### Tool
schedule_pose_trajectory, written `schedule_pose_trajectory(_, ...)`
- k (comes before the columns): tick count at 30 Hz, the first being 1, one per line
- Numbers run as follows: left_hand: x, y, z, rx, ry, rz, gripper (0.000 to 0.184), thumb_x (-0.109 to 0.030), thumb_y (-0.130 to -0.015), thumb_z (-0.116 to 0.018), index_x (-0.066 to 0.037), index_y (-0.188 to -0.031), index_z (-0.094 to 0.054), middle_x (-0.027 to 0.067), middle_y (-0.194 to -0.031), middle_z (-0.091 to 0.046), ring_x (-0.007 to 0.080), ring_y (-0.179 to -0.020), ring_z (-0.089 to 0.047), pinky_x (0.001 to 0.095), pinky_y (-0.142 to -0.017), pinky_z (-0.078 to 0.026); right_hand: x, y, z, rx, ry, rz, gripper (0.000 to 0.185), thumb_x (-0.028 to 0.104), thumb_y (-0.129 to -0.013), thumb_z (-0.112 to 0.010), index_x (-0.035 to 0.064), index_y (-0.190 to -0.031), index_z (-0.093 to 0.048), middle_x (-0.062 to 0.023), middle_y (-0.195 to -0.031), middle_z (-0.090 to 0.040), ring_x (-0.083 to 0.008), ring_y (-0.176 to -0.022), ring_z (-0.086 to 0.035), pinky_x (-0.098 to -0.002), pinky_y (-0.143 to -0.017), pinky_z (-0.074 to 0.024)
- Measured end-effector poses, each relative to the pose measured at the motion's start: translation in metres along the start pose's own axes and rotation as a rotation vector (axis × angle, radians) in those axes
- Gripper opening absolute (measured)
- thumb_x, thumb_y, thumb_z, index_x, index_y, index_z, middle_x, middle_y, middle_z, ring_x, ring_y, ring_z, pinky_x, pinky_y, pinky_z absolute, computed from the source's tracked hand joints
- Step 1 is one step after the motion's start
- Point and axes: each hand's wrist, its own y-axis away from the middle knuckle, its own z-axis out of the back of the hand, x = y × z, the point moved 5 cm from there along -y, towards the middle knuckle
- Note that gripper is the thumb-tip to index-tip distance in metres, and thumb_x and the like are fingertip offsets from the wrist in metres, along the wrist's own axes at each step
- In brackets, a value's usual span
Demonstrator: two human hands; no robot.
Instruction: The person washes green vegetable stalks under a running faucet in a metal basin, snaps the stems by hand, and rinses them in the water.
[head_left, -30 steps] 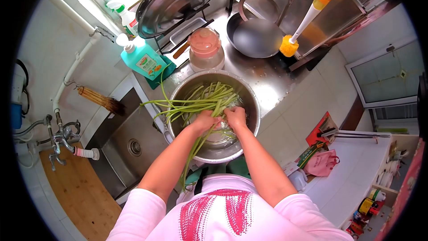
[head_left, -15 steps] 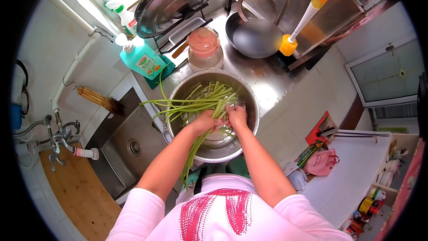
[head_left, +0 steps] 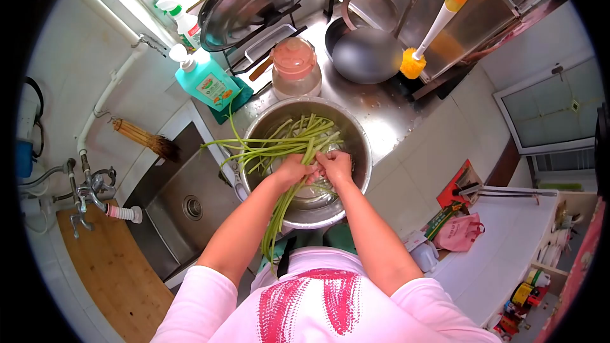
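A wide steel basin (head_left: pixel 363 152) with water in it stands in front of me on the metal counter. Long green vegetable stems (head_left: pixel 289 146) lie across it, some over its left rim and some hanging down over the near rim. My left hand (head_left: pixel 294 170), above the basin, is closed around a bunch of stems. Close beside it, my right hand (head_left: pixel 336 166) has its fingers pinched together at the stems. Exactly what the right fingertips grip is too small to make out.
Left of the basin is a sink (head_left: pixel 190 184) with a tap (head_left: pixel 95 190) and a wooden board (head_left: pixel 105 267). Behind stand a green soap bottle (head_left: pixel 206 82), a pink-lidded jar (head_left: pixel 295 67), a large lid (head_left: pixel 257 3) and a pan (head_left: pixel 368 54). A yellow brush (head_left: pixel 413 63) hangs at the right.
My right hand has shifted slightly left, nearer my left hand, its fingertips now close to the left fingers. The whole view has moved a little.
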Motion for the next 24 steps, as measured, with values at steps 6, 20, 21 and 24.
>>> schedule_pose_trajectory(6, 0.001, 0.000, 0.004, -0.081, -0.091, 0.098, 0.010, -0.010, -0.086, -0.052, -0.001, -0.089, -0.056, 0.0089, -0.073, -0.060, 0.0155, -0.061, -0.058, 0.0265, -0.057, -0.050, -0.004, -0.006, 0.004, -0.202, 0.101, 0.105, 0.028, 0.022, -0.082, -0.060, -0.0030, -0.070, -0.057, -0.0074, -0.058, -0.057, -0.0118, -0.043, -0.051, -0.0258, -0.038, -0.0414)
schedule_pose_trajectory(20, -0.006, 0.001, 0.004, -0.168, 0.059, 0.093, 0.020, -0.002, -0.082, -0.053, 0.003, -0.102, -0.053, 0.0143, -0.087, -0.061, 0.0251, -0.076, -0.062, 0.0314, -0.070, -0.054, 0.033, 0.046, -0.018, 0.412, -0.146, 0.012, 0.075, 0.005, -0.058, -0.073, -0.0046, -0.121, -0.034, -0.0139, -0.102, -0.057, -0.0179, -0.089, -0.058, -0.0288, -0.079, -0.0453)
schedule_pose_trajectory(21, -0.006, 0.000, 0.003, -0.175, 0.046, 0.105, 0.020, -0.004, -0.083, -0.052, 0.004, -0.101, -0.053, 0.0147, -0.084, -0.061, 0.0255, -0.075, -0.062, 0.0323, -0.068, -0.054, 0.034, 0.048, -0.018, 0.416, -0.143, 0.038, 0.075, 0.006, -0.057, -0.074, -0.0044, -0.120, -0.035, -0.0138, -0.103, -0.057, -0.0169, -0.089, -0.057, -0.0280, -0.078, -0.0456)
schedule_pose_trajectory(24, 0.002, -0.005, 0.004, -0.152, 0.053, 0.131, 0.019, -0.007, -0.085, -0.051, 0.004, -0.101, -0.053, 0.0158, -0.082, -0.061, 0.0263, -0.073, -0.063, 0.0347, -0.064, -0.055, 0.030, 0.035, -0.011, 0.223, 0.199, 0.116, 0.062, 0.010, -0.054, -0.076, -0.0037, -0.108, -0.049, -0.0115, -0.095, -0.061, -0.0149, -0.081, -0.058, -0.0255, -0.072, -0.0458)
